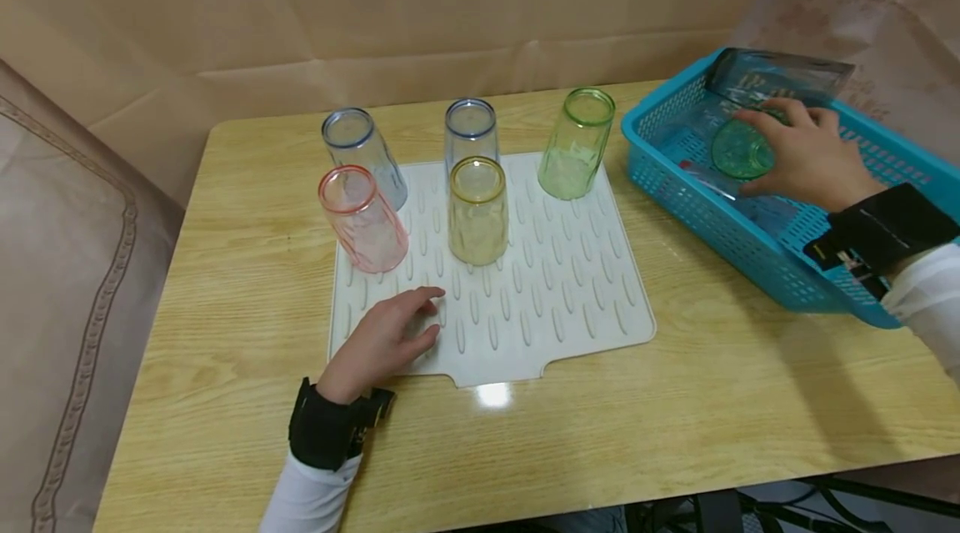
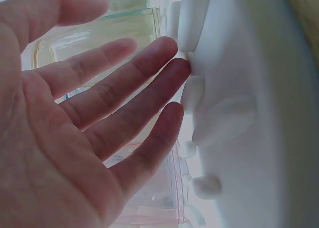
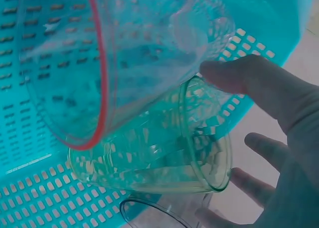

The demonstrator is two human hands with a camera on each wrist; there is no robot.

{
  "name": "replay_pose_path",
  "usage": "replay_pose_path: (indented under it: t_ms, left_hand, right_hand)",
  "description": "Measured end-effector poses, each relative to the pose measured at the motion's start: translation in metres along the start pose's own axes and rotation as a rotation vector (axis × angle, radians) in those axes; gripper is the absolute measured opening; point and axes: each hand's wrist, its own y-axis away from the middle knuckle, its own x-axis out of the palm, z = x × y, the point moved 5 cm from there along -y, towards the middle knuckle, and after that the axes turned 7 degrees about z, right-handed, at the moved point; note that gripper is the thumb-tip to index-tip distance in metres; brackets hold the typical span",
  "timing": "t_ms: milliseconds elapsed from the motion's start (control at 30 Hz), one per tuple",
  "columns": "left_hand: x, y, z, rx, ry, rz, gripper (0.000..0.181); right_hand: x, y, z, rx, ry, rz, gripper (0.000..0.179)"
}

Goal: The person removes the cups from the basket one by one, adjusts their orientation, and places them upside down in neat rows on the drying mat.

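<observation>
The person's right hand (image 1: 806, 153) reaches into a turquoise perforated plastic basket (image 1: 712, 220) at the right of the light wood-grain worktop (image 1: 600, 424). Its fingers are spread and slightly bent about one end of a green-tinted transparent tumbler (image 1: 738, 149), thumb apart from the rest, not closed round it; whether any fingertip touches cannot be told. That tumbler lies on its side in the basket, between a clear tumbler with a red rim (image 3: 149, 63) and a clear tumbler with a dark rim (image 1: 795, 78).

The left hand (image 1: 386, 341) is at the near left part of a white ridged drying mat (image 1: 555, 291), fingers loosely extended and holding nothing, the tips close to the ridges.

Five transparent tumblers stand on the mat: a grey-blue one (image 1: 375, 162) at the rear left with a pink one (image 1: 367, 224) in front, a blue-rimmed one (image 1: 471, 128) behind a yellow one (image 1: 478, 216) in the middle, and a light green one (image 1: 577, 145) at the rear right.
</observation>
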Motion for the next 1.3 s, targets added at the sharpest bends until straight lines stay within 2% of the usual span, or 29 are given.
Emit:
replay_pose_path:
  t_ms: [333,500,900,1033,1300]
  left_hand:
    - [0.001,-0.001,0.004,-0.013,0.023,0.001,0.04]
    - [0.0,-0.001,0.004,-0.016,0.04,-0.002,0.041]
    - [-0.001,-0.001,0.004,-0.006,0.036,-0.011,0.04]
    - [-0.002,0.0,0.002,0.007,0.038,-0.016,0.04]
    - [-0.001,0.002,0.002,0.014,0.04,-0.026,0.039]
  right_hand:
    - [0.004,-0.019,-0.007,0.015,0.094,0.064,0.115]
    - [0.004,-0.023,-0.009,-0.009,0.137,0.066,0.113]
    - [0.002,-0.019,-0.004,-0.048,0.084,0.027,0.106]
    - [-0.002,-0.014,-0.002,-0.062,0.056,0.035,0.103]
    - [-0.006,-0.004,-0.001,-0.017,0.044,0.057,0.103]
